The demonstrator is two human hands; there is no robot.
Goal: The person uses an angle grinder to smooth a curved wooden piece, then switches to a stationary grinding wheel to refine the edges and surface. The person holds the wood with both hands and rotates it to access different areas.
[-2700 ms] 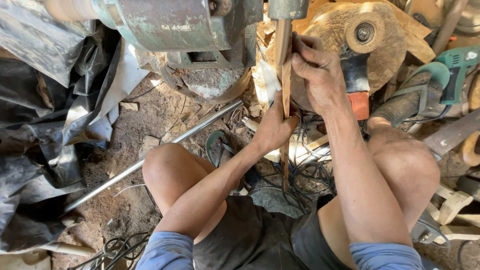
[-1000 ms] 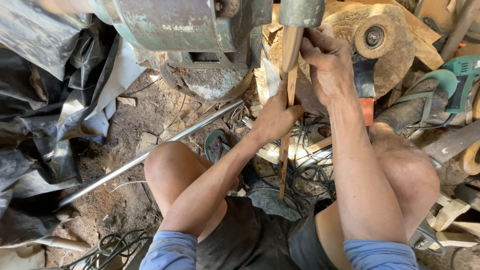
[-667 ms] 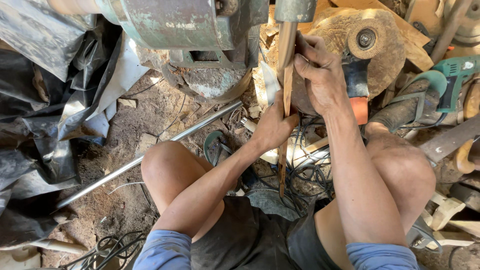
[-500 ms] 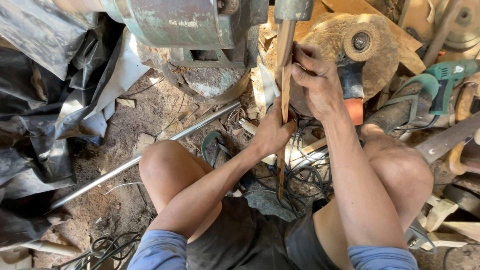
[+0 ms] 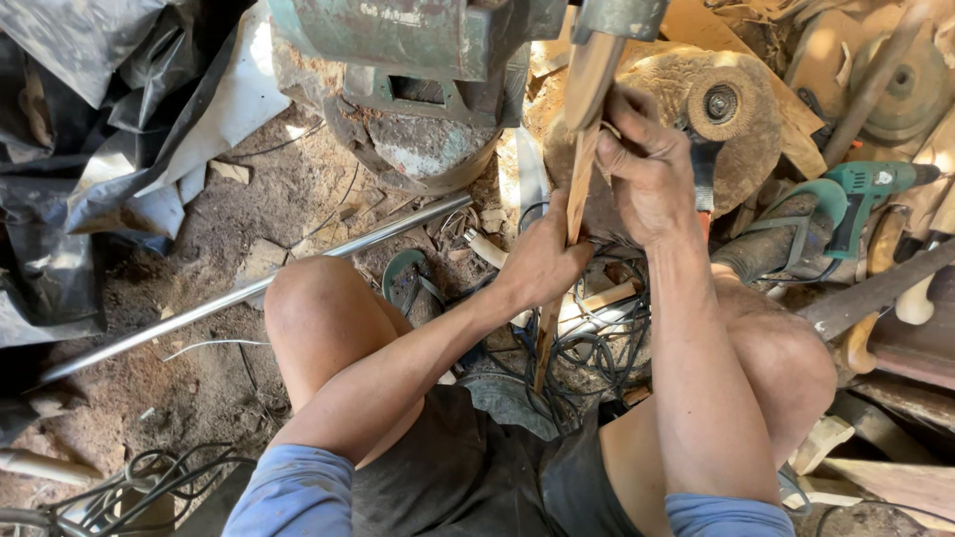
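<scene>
Both hands close on one long wooden stick: the right hand wraps its upper part, fingers curled shut, while the left hand pinches it lower down. Its long axis runs nearly straight away from the person, upper end meeting the grey machine head, so the right hand sits nearer that contact. Below lie tangled cables, a metal rod, dirt ground, and a green power tool.
</scene>
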